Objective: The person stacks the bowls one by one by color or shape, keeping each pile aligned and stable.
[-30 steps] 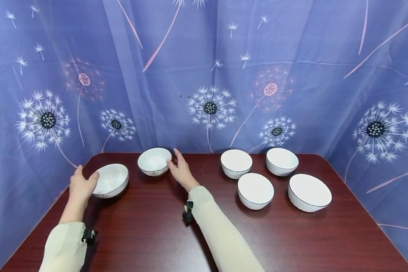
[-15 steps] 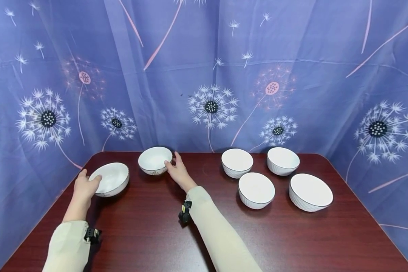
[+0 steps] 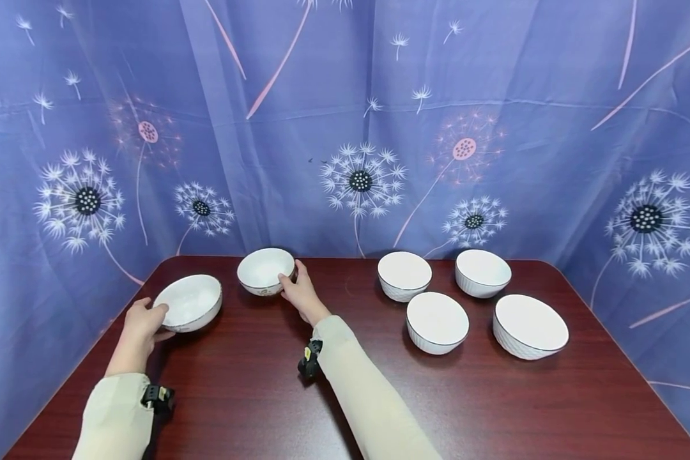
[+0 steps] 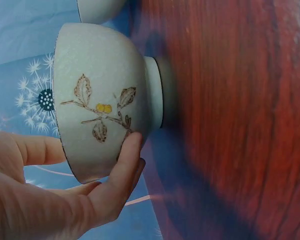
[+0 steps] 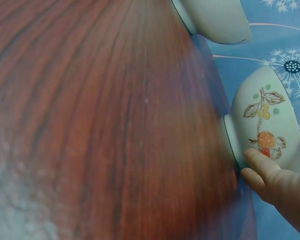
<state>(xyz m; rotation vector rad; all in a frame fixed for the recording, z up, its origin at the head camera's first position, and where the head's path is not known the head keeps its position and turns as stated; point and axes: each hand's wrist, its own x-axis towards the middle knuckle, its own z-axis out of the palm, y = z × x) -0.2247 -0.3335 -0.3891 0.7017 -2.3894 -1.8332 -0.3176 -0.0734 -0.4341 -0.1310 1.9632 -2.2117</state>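
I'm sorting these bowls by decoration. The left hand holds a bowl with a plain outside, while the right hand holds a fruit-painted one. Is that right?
Not quite: the left hand holds a leaf-painted bowl, not a plain one. The left wrist view shows brown leaves and yellow berries on its outside. The right hand does hold a fruit-painted bowl.

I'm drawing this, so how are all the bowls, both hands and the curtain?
Far-left bowl, open side up, held
Next bowl, open side up, held
Left hand, gripping the far-left bowl
Right hand, gripping the next bowl
Other four bowls, open side up, untouched
Curtain, hanging, creased
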